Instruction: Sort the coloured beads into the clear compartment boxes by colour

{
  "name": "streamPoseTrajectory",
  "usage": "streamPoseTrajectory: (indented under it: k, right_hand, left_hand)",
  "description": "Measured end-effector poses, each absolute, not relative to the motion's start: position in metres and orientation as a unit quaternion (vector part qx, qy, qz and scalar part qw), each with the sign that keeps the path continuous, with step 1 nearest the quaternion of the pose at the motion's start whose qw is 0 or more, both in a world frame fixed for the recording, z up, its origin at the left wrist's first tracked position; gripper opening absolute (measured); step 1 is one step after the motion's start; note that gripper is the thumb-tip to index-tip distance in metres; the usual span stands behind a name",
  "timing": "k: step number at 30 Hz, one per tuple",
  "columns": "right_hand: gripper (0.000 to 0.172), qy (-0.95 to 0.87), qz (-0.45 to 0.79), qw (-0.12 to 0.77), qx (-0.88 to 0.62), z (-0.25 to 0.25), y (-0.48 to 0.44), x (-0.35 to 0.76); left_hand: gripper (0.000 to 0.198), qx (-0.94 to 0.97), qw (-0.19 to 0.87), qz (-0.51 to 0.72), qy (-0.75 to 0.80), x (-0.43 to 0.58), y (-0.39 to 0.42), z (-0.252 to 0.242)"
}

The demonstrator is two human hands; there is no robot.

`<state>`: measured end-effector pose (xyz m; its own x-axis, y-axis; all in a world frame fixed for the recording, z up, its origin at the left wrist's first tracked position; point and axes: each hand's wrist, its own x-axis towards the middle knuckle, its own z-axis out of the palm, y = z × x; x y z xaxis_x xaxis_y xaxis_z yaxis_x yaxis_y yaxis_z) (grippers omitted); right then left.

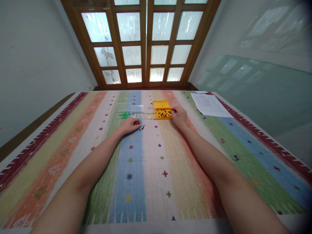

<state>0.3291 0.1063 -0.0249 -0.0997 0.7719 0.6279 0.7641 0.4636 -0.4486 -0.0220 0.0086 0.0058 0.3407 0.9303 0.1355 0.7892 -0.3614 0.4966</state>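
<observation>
Bare arms, seen uncovered
The left arm and right arm are rounded at the near end and tapered toward slim wrists; the left grip and right grip are likewise uncovered.

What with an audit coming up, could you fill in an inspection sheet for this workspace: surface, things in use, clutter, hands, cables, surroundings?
Surface: table covered by a striped, patterned tablecloth.
Things in use: open yellow box holding dark pieces; to its left, clear plastic containers with green pieces, pale pieces and yellow pieces.
Clutter: loose small pieces on the cloth; printed paper toward the right edge.
Hands: left hand beside the loose pieces, fingers curled, contents unclear; right hand at the yellow box's right edge.
Cables: nothing seen.
Surroundings: wood-framed glass doors beyond the table; pale wall at left; reflective panel at right.
</observation>
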Motion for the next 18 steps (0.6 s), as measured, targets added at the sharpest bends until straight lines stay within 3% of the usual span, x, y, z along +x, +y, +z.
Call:
streamPoseTrajectory:
  k: [9,18]
  right_hand:
    - [0.021,-0.744,-0.001,0.443,-0.5,-0.028,0.108,0.329]
    - [0.022,-0.746,0.003,0.444,-0.496,-0.028,0.109,0.329]
  left_hand:
    - [0.016,0.78,0.09,0.169,0.596,-0.005,0.001,0.005]
    - [0.019,0.758,0.087,0.224,0.606,-0.013,0.008,0.001]
